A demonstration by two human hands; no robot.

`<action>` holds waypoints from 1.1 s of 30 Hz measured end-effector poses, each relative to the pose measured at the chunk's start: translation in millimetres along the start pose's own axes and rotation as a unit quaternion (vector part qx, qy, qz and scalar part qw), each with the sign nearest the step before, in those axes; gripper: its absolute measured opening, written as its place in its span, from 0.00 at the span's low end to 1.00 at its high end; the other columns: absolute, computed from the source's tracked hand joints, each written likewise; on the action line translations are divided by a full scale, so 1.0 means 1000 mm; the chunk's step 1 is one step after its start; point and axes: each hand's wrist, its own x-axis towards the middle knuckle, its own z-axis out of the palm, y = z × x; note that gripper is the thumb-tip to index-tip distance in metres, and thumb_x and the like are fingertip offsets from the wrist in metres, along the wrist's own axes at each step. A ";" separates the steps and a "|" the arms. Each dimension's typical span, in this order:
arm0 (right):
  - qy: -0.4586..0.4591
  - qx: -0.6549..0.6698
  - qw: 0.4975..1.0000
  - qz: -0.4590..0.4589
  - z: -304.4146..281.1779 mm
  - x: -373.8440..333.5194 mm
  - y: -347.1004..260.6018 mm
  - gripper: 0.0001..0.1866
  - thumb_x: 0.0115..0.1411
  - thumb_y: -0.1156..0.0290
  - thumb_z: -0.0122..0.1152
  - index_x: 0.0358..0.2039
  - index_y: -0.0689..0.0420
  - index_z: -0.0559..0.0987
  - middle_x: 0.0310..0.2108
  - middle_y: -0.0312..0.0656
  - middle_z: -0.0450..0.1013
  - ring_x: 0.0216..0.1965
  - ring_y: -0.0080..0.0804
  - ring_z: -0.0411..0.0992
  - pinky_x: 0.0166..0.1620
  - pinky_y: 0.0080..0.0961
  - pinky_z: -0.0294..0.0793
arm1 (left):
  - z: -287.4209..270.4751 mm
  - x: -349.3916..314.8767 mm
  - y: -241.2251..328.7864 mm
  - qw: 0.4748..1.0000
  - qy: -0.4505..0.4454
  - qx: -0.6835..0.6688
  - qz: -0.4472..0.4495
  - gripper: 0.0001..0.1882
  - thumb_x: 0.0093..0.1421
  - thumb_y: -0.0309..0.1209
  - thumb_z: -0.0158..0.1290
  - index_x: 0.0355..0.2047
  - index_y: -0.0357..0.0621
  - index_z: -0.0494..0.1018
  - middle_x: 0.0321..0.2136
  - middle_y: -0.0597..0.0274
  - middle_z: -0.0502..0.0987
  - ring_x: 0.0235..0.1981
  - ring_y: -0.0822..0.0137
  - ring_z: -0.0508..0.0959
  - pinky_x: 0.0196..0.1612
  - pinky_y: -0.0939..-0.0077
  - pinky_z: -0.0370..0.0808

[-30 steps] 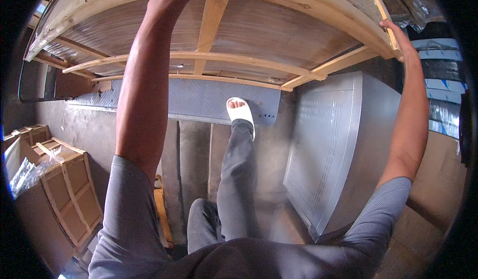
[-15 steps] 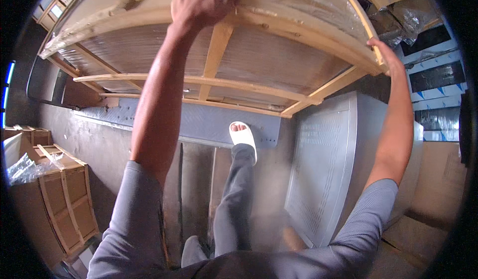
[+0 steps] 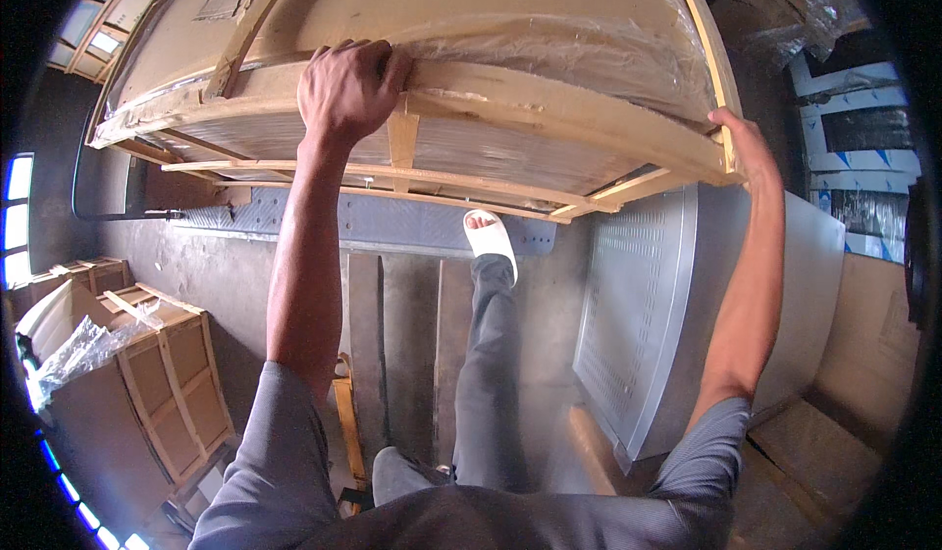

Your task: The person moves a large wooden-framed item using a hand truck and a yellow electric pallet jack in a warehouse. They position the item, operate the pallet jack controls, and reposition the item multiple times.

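A large wood-framed crate (image 3: 549, 108), with cardboard and clear plastic film inside its slats, fills the upper view. It looks tilted, its near side leaning over the floor. My left hand (image 3: 348, 89) is closed over the thick near top beam, left of its middle. At the right corner my right hand (image 3: 743, 148) grips the upright slat, its thumb showing on the near side and the other fingers mostly hidden. Below the crate lies a blue-grey metal plate (image 3: 392, 221). My foot in a white slipper (image 3: 494, 241) is stretched out against that plate.
A grey metal cabinet (image 3: 633, 324) with slotted vents stands close on my right. Wood-framed cardboard crates (image 3: 177, 383) with loose plastic wrap sit at the left. Beneath me are dark floor strips (image 3: 368, 354) and a yellow bar (image 3: 348, 432). Film-wrapped panels (image 3: 863, 128) stand at far right.
The crate's near beam has come lower in view, and more of its top face shows while its near side looks narrower. Both hands moved down with it, still gripping. The view has shifted slightly.
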 end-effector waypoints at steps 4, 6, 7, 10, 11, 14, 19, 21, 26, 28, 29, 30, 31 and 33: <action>-0.017 0.008 0.999 0.027 -0.001 0.003 0.001 0.32 0.46 0.48 0.62 0.42 0.65 0.79 0.35 0.48 0.76 0.32 0.35 0.74 0.36 0.31 0.73 | 0.009 -0.001 -0.003 0.999 0.036 0.007 -0.001 0.23 0.62 0.48 0.44 0.25 0.45 0.79 0.25 0.48 0.79 0.32 0.45 0.79 0.39 0.52 0.74; -0.022 0.019 0.999 0.028 0.000 0.001 0.002 0.33 0.46 0.48 0.63 0.43 0.65 0.79 0.38 0.50 0.76 0.34 0.37 0.74 0.38 0.32 0.73 | 0.011 -0.004 -0.004 0.999 0.037 0.003 -0.013 0.24 0.63 0.49 0.43 0.25 0.44 0.79 0.25 0.47 0.79 0.31 0.43 0.79 0.38 0.50 0.74; -0.013 0.013 1.000 0.019 0.002 0.000 0.002 0.34 0.45 0.48 0.63 0.44 0.65 0.79 0.38 0.50 0.76 0.35 0.38 0.74 0.38 0.33 0.73 | 0.010 -0.004 -0.005 1.000 0.022 0.003 -0.019 0.24 0.63 0.50 0.43 0.26 0.44 0.79 0.26 0.46 0.79 0.32 0.42 0.79 0.38 0.49 0.74; 0.004 -0.004 1.000 -0.005 0.005 -0.006 -0.001 0.35 0.45 0.48 0.63 0.46 0.65 0.78 0.39 0.50 0.76 0.37 0.38 0.74 0.40 0.34 0.72 | 0.003 -0.007 -0.004 1.000 0.000 0.004 -0.016 0.25 0.63 0.52 0.43 0.28 0.45 0.79 0.27 0.45 0.79 0.32 0.42 0.79 0.38 0.48 0.74; 0.004 -0.007 1.000 -0.009 0.006 -0.008 -0.002 0.35 0.46 0.48 0.63 0.47 0.65 0.78 0.38 0.49 0.76 0.37 0.37 0.74 0.40 0.35 0.73 | 0.000 -0.009 -0.003 1.000 0.007 0.003 -0.012 0.26 0.63 0.53 0.44 0.28 0.45 0.79 0.27 0.45 0.79 0.32 0.42 0.79 0.38 0.49 0.74; -0.003 0.020 1.000 0.013 -0.001 -0.014 0.000 0.32 0.47 0.49 0.64 0.44 0.63 0.79 0.34 0.44 0.76 0.32 0.34 0.75 0.36 0.30 0.74 | -0.005 -0.011 0.001 0.999 -0.007 -0.032 -0.011 0.27 0.63 0.54 0.45 0.28 0.43 0.78 0.27 0.47 0.79 0.33 0.42 0.78 0.36 0.49 0.72; 0.007 0.039 0.999 0.032 -0.007 -0.016 0.016 0.24 0.51 0.51 0.64 0.37 0.60 0.80 0.28 0.40 0.75 0.26 0.29 0.74 0.29 0.23 0.72 | 0.001 -0.011 -0.002 0.998 0.025 -0.034 0.047 0.20 0.63 0.45 0.48 0.23 0.44 0.76 0.24 0.51 0.77 0.32 0.48 0.76 0.40 0.54 0.69; 0.012 0.038 0.999 0.032 -0.004 -0.017 0.011 0.24 0.51 0.50 0.64 0.36 0.60 0.80 0.27 0.39 0.75 0.25 0.28 0.74 0.29 0.25 0.72 | 0.000 -0.007 -0.006 0.995 -0.021 -0.097 0.012 0.17 0.62 0.43 0.50 0.24 0.44 0.77 0.25 0.51 0.77 0.32 0.47 0.77 0.40 0.53 0.70; 0.010 0.042 0.997 0.067 0.003 -0.025 -0.021 0.22 0.52 0.53 0.62 0.34 0.61 0.79 0.27 0.40 0.75 0.26 0.29 0.73 0.32 0.27 0.72 | -0.017 0.004 -0.004 0.999 0.019 -0.047 0.013 0.16 0.57 0.43 0.53 0.22 0.44 0.75 0.23 0.53 0.77 0.32 0.50 0.76 0.40 0.58 0.69; -0.022 0.050 0.996 0.070 -0.001 -0.022 -0.026 0.22 0.51 0.53 0.62 0.33 0.62 0.78 0.28 0.42 0.74 0.27 0.31 0.73 0.32 0.28 0.72 | -0.019 0.008 0.000 0.998 0.025 -0.057 0.019 0.16 0.57 0.42 0.53 0.20 0.45 0.74 0.22 0.54 0.76 0.31 0.53 0.76 0.40 0.59 0.70; -0.022 0.051 0.997 0.061 -0.003 -0.021 -0.026 0.23 0.51 0.52 0.62 0.34 0.62 0.78 0.29 0.42 0.74 0.28 0.31 0.73 0.33 0.29 0.72 | -0.020 0.009 -0.001 0.998 0.027 -0.063 0.010 0.16 0.57 0.42 0.53 0.20 0.45 0.74 0.22 0.54 0.76 0.31 0.53 0.77 0.39 0.60 0.70; -0.018 0.045 0.998 0.050 -0.004 -0.018 -0.021 0.23 0.51 0.52 0.62 0.35 0.62 0.78 0.30 0.43 0.74 0.29 0.31 0.73 0.34 0.29 0.72 | -0.019 0.010 -0.001 0.997 0.021 -0.070 0.003 0.16 0.57 0.42 0.53 0.20 0.45 0.74 0.22 0.55 0.76 0.31 0.54 0.77 0.39 0.60 0.70; -0.004 0.058 0.997 0.060 -0.006 -0.017 -0.016 0.24 0.51 0.52 0.62 0.36 0.62 0.78 0.31 0.43 0.73 0.30 0.32 0.72 0.34 0.29 0.72 | -0.018 0.011 -0.003 0.997 0.017 -0.074 0.012 0.17 0.58 0.44 0.52 0.20 0.46 0.75 0.22 0.56 0.77 0.31 0.55 0.77 0.39 0.62 0.70; -0.008 0.074 0.997 0.034 -0.009 -0.014 -0.001 0.25 0.51 0.51 0.62 0.38 0.62 0.77 0.33 0.43 0.72 0.32 0.33 0.72 0.36 0.30 0.71 | -0.014 0.010 -0.006 0.995 0.037 -0.087 0.024 0.17 0.57 0.45 0.52 0.21 0.46 0.76 0.23 0.57 0.78 0.31 0.56 0.77 0.40 0.62 0.70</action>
